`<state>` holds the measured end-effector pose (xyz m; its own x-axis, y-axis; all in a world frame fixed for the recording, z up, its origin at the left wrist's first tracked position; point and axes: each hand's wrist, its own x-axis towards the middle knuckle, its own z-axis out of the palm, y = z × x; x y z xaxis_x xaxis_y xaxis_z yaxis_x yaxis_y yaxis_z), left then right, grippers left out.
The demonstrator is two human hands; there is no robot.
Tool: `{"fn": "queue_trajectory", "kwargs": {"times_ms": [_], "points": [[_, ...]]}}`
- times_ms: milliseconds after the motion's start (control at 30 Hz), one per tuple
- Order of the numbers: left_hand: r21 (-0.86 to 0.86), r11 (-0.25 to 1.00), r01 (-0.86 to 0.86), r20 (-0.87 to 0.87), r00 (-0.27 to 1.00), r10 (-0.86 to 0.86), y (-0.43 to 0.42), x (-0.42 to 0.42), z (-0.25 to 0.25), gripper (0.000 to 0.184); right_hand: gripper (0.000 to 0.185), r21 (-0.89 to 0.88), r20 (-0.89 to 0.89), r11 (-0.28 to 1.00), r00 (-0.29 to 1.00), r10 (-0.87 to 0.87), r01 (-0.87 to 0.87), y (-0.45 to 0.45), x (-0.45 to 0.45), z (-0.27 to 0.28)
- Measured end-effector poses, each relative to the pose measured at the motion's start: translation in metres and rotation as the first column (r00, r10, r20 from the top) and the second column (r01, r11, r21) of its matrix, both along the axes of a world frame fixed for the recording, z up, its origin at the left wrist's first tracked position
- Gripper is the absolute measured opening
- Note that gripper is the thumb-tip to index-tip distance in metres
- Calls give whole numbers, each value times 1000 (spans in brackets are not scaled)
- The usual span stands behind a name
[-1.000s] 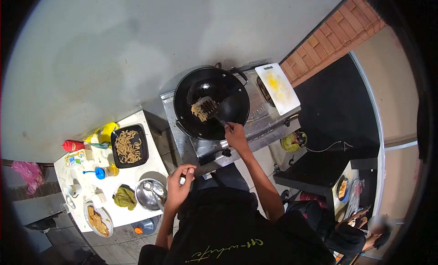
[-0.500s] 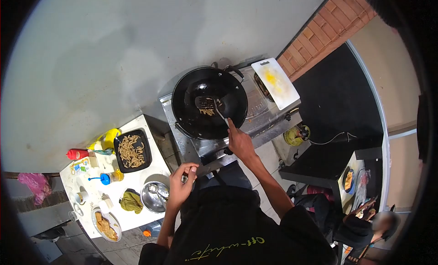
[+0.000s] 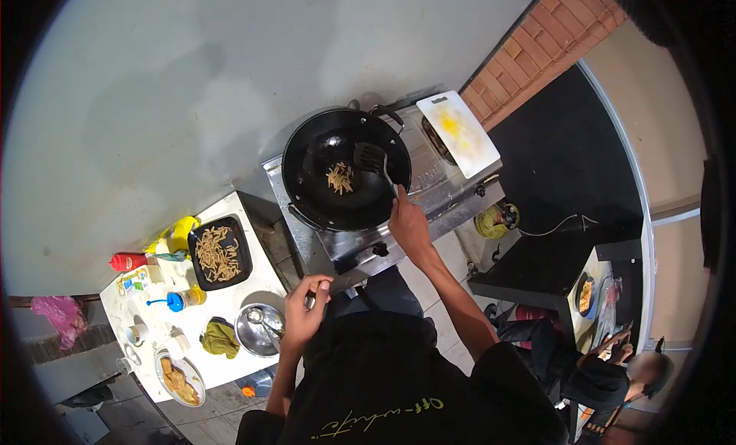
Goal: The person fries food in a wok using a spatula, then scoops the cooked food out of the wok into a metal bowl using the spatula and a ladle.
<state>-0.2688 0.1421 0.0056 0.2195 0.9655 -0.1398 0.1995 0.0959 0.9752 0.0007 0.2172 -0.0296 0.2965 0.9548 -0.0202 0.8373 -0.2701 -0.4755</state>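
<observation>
My right hand (image 3: 409, 224) grips the handle of a slotted spatula (image 3: 371, 159). Its dark head hangs over the right side of a black wok (image 3: 314, 196) on the stove. Pale brown strips (image 3: 340, 178) of food lie in a small heap at the wok's bottom, just left of the spatula head. My left hand (image 3: 307, 305) is closed in front of my body, close to the stove's front edge. Whether it holds anything small is hidden by the curled fingers.
A white cutting board (image 3: 458, 134) with yellow stains rests on the stove's right side. On the white table (image 3: 261, 280) stand a black tray (image 3: 242, 244) of similar strips, a metal bowl (image 3: 253, 339), a plate (image 3: 201, 391) and bottles. Another person (image 3: 606, 384) is at the lower right.
The spatula has moved right and up, away from the strips, which now lie uncovered in a heap. My right hand went slightly right with it. My left hand stays in place.
</observation>
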Motion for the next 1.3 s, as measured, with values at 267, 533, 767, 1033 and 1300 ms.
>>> {"fn": "queue_trajectory", "kwargs": {"times_ms": [267,533,767,1033,1300], "points": [[12,1000,3,3,1000,-3,1,1,0,13,32,278,-213,960,976,40,21,14,-11,-39],[42,999,5,0,1000,-5,5,4,4,14,33,40,-680,995,732,-40,91,16,-5,-35],[34,999,-2,15,1000,1,5,2,1,15,47,152,-51,975,984,172,-163,-7,7,0],[17,999,-30,-7,1000,30,5,-4,2,15,50,180,10,973,989,147,-147,-18,4,-9],[22,1000,-18,7,1000,18,1,-1,0,15,41,146,-303,985,944,132,-91,-12,-21,-16]]}}
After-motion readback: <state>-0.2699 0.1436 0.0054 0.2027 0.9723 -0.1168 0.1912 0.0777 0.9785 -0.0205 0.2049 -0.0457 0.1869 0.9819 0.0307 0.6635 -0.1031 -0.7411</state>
